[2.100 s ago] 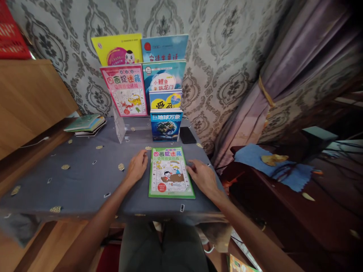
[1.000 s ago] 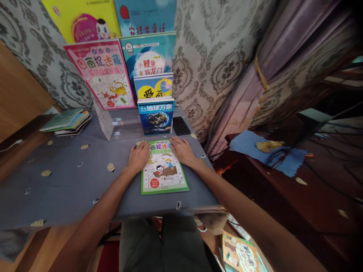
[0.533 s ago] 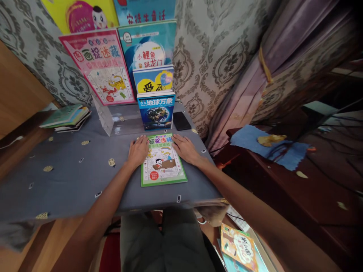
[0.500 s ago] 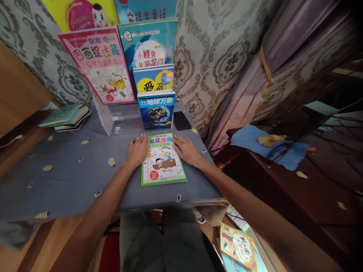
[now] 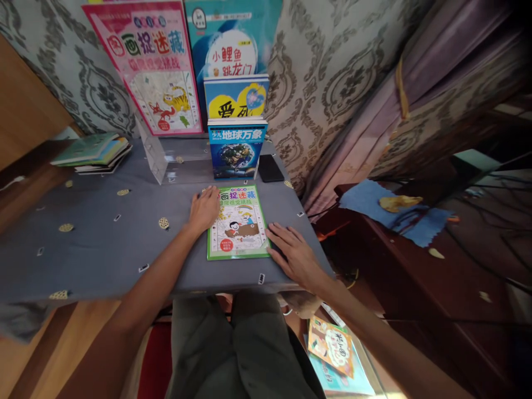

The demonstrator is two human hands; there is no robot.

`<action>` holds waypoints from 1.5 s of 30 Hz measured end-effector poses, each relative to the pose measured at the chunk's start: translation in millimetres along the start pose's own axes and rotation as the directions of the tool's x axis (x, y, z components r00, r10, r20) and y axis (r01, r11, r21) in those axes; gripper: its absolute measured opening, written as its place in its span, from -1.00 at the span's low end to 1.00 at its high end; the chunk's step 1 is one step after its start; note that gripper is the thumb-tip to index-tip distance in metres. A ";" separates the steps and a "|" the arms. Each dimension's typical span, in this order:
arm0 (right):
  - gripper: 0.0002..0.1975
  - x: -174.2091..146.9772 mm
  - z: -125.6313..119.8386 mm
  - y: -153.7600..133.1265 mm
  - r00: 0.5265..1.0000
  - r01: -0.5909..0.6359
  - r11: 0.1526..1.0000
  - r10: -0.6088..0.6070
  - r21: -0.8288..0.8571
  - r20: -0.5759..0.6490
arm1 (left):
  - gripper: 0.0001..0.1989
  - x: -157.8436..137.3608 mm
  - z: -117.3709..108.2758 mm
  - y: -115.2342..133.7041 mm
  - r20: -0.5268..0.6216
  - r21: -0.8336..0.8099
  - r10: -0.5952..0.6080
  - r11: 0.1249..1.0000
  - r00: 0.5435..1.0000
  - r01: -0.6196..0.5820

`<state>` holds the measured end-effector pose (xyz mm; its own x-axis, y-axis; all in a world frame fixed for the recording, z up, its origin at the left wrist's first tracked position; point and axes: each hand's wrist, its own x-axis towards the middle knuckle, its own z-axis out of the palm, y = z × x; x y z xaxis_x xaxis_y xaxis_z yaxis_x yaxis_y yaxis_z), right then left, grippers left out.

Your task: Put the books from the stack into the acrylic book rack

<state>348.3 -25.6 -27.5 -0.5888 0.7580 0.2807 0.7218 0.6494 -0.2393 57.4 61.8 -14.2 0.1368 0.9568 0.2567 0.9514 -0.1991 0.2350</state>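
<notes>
A green-bordered picture book point(image 5: 239, 227) lies face up near the front edge of the table. My left hand point(image 5: 205, 210) rests over its upper left edge, fingers stretched out and covering a bit of the title. At the lower right edge of the cover, my right hand point(image 5: 294, 252) lies flat with its fingers extended; thumb and fingertips touch the border. Just behind the book stands a blue book with a globe on its cover point(image 5: 236, 152), in a clear stepped rack point(image 5: 154, 152). A black phone point(image 5: 270, 168) lies right of the rack.
Upright in the rack are a pink book point(image 5: 147, 66), a teal book point(image 5: 233, 44) and a yellow-and-blue book point(image 5: 235, 98). A stack of books point(image 5: 93, 152) sits at the table's left. On a dark red cabinet point(image 5: 374, 249) at right lies a blue cloth point(image 5: 386, 213). More books point(image 5: 332, 343) lie low at right.
My right hand has slid from the book's upper right edge down to its lower right edge. My left hand stays at the upper left. The view has tilted slightly downward.
</notes>
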 end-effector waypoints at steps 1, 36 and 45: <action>-0.56 -1.3 -0.8 -1.8 1.000 0.007 1.000 -0.007 0.001 -0.011 | -0.59 0.0 0.4 -0.2 -0.004 -0.005 -0.002 1.000 1.000 0.002; -0.71 -29.1 0.0 -24.8 0.958 0.091 0.984 -0.045 0.150 -0.284 | -0.64 -2.1 -3.6 -0.3 -0.074 0.079 0.010 0.997 0.997 -0.004; -0.71 16.2 -7.4 -3.0 0.987 -0.015 0.967 0.055 0.256 -0.150 | -0.66 -2.6 -5.2 0.9 -0.082 0.046 0.001 0.999 0.997 0.003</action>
<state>339.3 -15.8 -15.4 -0.4868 0.7748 0.4034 0.6134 0.6320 -0.4736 56.5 57.9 -9.8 0.1148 0.9359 0.3331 0.9635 -0.1866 0.1920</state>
